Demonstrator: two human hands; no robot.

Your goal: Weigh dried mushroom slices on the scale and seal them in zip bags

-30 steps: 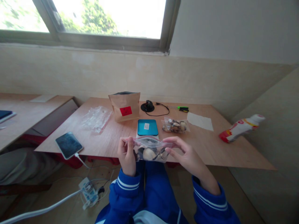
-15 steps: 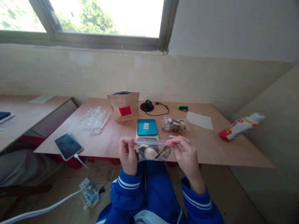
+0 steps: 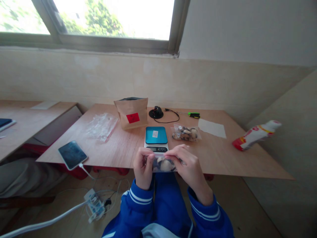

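Observation:
A clear zip bag with pale and dark dried pieces, perhaps mushroom slices, hangs between my hands at the table's near edge. My left hand pinches the top strip on its left side. Thumb and fingers of my right hand press on the same strip farther right, hiding part of the bag. Just beyond is a kitchen scale with a blue plate and a small label. To the scale's right lies another filled zip bag of similar pieces.
A brown paper pouch with a red label stands behind, beside empty plastic bags. A charging phone overhangs the left edge. A white-and-red bottle, paper sheet, screwdriver and black cabled device are also on the table.
Both hands have come closer together along the bag's top strip, covering more of the bag. The scale's display now shows above them.

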